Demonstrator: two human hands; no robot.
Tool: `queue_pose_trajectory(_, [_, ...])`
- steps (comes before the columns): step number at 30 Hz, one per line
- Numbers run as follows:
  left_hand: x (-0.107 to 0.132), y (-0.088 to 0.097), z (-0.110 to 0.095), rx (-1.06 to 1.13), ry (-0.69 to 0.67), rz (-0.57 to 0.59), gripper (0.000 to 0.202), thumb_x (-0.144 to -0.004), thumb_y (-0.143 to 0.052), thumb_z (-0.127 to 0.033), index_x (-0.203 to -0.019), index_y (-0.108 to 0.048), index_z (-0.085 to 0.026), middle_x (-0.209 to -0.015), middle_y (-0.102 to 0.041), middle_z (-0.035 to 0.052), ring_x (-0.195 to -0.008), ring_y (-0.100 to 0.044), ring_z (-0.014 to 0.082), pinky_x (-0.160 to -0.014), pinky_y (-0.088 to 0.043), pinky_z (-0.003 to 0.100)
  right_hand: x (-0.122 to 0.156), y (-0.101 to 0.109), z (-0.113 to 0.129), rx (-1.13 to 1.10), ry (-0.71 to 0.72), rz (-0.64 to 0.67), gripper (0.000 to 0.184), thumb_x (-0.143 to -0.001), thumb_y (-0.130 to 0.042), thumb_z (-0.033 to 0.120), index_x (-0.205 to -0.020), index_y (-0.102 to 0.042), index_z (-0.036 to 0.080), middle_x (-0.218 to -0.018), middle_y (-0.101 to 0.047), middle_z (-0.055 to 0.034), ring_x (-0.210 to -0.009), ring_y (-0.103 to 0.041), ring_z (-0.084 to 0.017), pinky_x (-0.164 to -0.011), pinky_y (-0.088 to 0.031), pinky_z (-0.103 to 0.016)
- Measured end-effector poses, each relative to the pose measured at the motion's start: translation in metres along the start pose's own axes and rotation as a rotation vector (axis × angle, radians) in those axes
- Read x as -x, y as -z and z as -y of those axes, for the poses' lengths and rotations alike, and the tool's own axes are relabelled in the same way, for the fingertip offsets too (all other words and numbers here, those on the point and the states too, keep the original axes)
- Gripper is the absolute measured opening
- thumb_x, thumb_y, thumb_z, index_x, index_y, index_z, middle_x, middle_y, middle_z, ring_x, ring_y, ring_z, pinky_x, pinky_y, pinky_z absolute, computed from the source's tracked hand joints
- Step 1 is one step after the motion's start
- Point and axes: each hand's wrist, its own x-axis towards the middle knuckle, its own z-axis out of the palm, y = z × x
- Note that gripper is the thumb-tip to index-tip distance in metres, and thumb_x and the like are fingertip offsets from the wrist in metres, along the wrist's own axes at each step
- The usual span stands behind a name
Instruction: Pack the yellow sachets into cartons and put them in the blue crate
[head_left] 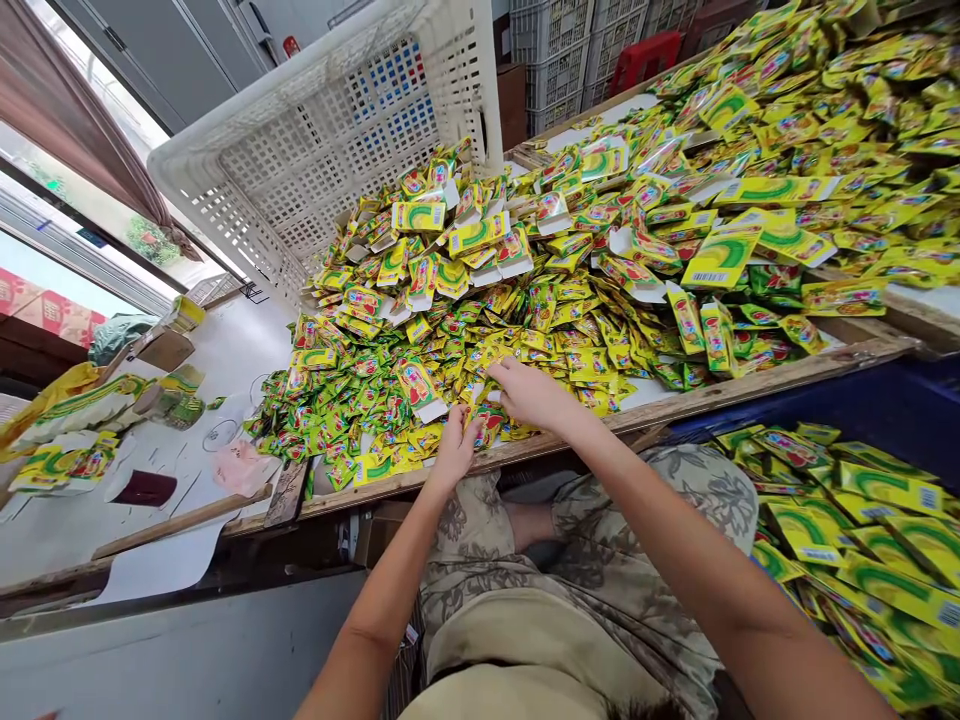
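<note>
My left hand (456, 447) is closed at the near edge of the table, its thumb and fingers pinched on a small yellow-green carton (489, 428) with a white flap and a red print. Just right of it, my right hand (531, 393) has its fingers bent together above the carton's white flap; what they hold, if anything, is hidden. Around both hands lies a heap of small green and yellow sachets (375, 375). A printed carton with a white open end (420, 388) rests on the heap left of my hands.
A white plastic crate (330, 130) lies tipped on its side behind the heap, cartons spilling from it. More cartons (840, 150) cover the table to the right. Filled cartons (862, 540) lie in a blue bin at lower right. A wooden rim (397, 490) edges the table.
</note>
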Motion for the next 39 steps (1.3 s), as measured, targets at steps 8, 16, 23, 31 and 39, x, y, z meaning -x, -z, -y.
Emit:
queue_pose_trajectory(8, [0.002, 0.004, -0.007, 0.171, -0.022, 0.011, 0.040, -0.084, -0.053, -0.049, -0.112, -0.048, -0.021, -0.108, -0.056, 0.0068, -0.103, -0.052, 0.0198, -0.095, -0.040, 0.034, -0.008, -0.007, 0.001, -0.307, 0.189, -0.139, 0.026, -0.081, -0.045, 0.008, -0.103, -0.057, 0.015, -0.102, -0.060, -0.0110, -0.095, -0.056, -0.022, -0.082, -0.044, -0.033])
queue_pose_trajectory(16, [0.000, 0.004, 0.000, 0.377, 0.062, 0.089, 0.045, -0.081, -0.059, -0.048, -0.114, -0.047, -0.021, -0.117, -0.057, 0.0068, -0.108, -0.054, 0.0209, -0.096, -0.042, 0.034, -0.022, -0.003, -0.002, -0.260, 0.217, 0.000, 0.023, -0.077, -0.051, 0.008, -0.085, -0.069, 0.019, -0.084, -0.068, -0.0051, -0.081, -0.060, -0.019, -0.075, -0.042, -0.028])
queue_pose_trajectory(23, [-0.001, 0.004, 0.003, 0.424, 0.052, 0.088, 0.044, -0.083, -0.060, -0.043, -0.118, -0.045, -0.021, -0.117, -0.056, 0.0063, -0.108, -0.053, 0.0209, -0.096, -0.041, 0.034, -0.016, -0.003, 0.005, -0.145, 0.279, 0.030, 0.028, -0.073, -0.050, 0.002, -0.090, -0.067, 0.017, -0.090, -0.061, -0.0070, -0.086, -0.056, -0.018, -0.074, -0.039, -0.025])
queue_pose_trajectory(31, [0.000, 0.005, 0.004, 0.409, 0.050, 0.085, 0.042, -0.083, -0.059, -0.042, -0.117, -0.046, -0.021, -0.116, -0.056, 0.0053, -0.107, -0.053, 0.0193, -0.096, -0.041, 0.033, -0.012, 0.006, 0.012, 0.074, 0.278, 0.078, 0.025, -0.083, -0.048, 0.011, -0.095, -0.068, 0.020, -0.094, -0.063, -0.0088, -0.088, -0.058, -0.020, -0.068, -0.036, -0.026])
queue_pose_trajectory(39, [-0.002, 0.005, 0.009, 0.319, 0.042, 0.070, 0.048, -0.080, -0.061, -0.048, -0.116, -0.048, -0.020, -0.106, -0.058, 0.0051, -0.098, -0.054, 0.0189, -0.090, -0.043, 0.031, -0.012, 0.009, 0.024, 0.198, 0.243, 0.233, 0.024, -0.080, -0.052, 0.015, -0.098, -0.065, 0.022, -0.094, -0.069, -0.0077, -0.081, -0.062, -0.020, -0.061, -0.035, -0.025])
